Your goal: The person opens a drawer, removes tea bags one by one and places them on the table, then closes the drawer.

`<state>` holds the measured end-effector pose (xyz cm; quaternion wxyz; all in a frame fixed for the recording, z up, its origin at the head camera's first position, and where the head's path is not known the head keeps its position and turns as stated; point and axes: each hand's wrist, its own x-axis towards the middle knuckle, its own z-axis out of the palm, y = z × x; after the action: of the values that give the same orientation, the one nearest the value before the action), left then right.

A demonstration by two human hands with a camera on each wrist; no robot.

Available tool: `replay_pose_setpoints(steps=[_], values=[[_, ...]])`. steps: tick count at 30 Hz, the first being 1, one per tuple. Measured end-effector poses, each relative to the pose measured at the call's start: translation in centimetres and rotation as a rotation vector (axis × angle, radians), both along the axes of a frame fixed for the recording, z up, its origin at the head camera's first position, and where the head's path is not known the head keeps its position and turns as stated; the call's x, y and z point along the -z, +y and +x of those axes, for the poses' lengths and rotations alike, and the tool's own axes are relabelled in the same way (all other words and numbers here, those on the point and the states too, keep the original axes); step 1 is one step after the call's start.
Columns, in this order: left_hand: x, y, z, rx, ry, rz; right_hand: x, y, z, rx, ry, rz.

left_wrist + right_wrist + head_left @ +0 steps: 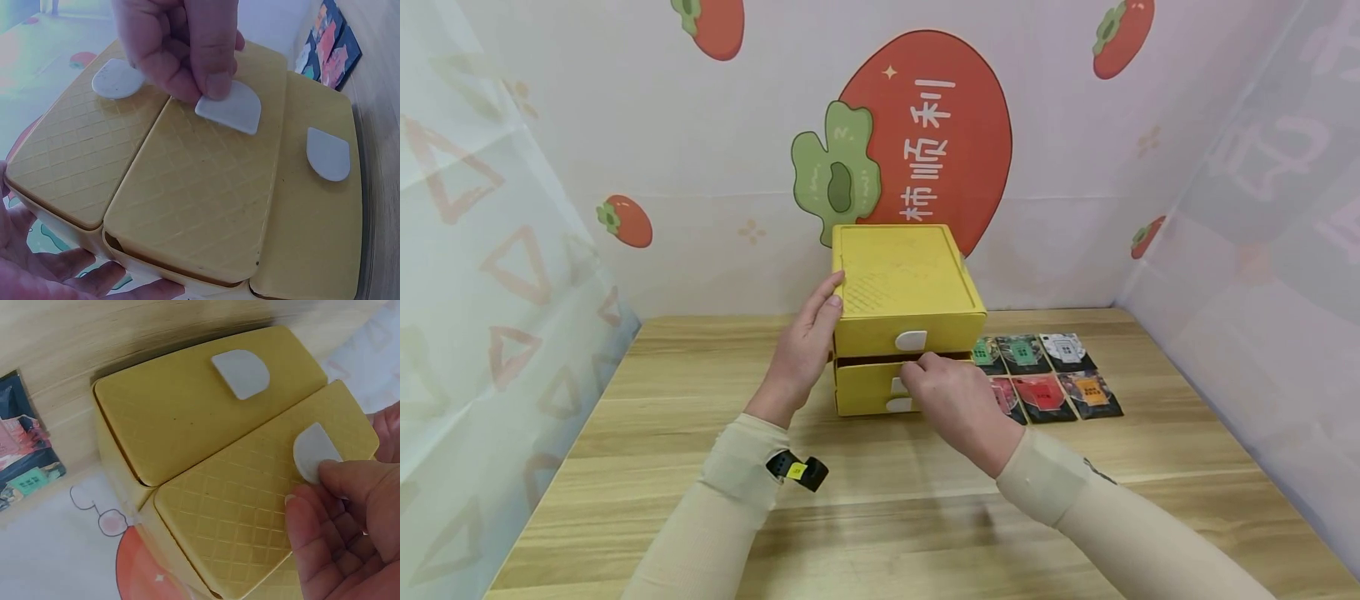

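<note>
A yellow box of three stacked drawers (895,267) stands on the table, each drawer front bearing a white rounded pull tab. The middle drawer (194,194) sticks out a little, leaving a dark gap above it. My right hand (958,404) pinches that drawer's white tab (312,453) between thumb and curled fingers. Against the box's left side rests my left hand (801,354), fingers extended along the wall. The top drawer's tab (912,340) and the bottom drawer's tab (244,374) are untouched. What lies inside the drawers is hidden.
Several small printed packets (1043,396) lie in two rows right of the box, partly behind my right hand. The wooden table (700,375) meets a printed cloth backdrop (722,150) behind, with cloth on both sides too.
</note>
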<state>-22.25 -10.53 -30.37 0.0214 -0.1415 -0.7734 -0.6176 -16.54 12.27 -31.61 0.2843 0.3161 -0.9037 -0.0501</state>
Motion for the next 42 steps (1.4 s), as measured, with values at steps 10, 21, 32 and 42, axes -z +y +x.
replay_pose_setpoints(steps=[10,21,32,42], values=[[-0.1,0.0,0.2,-0.003,-0.005,-0.005,0.7,-0.2,-1.0,0.004,0.079,-0.005],[0.0,0.0,0.1,0.001,-0.001,0.018,0.9,-0.3,-1.2,0.001,0.087,-0.013],[-0.1,0.1,0.1,0.012,0.014,0.013,0.5,0.1,-0.7,-0.008,0.088,-0.043],[0.0,0.1,0.0,0.010,0.015,0.019,2.6,-0.5,0.1,-0.055,0.034,0.030]])
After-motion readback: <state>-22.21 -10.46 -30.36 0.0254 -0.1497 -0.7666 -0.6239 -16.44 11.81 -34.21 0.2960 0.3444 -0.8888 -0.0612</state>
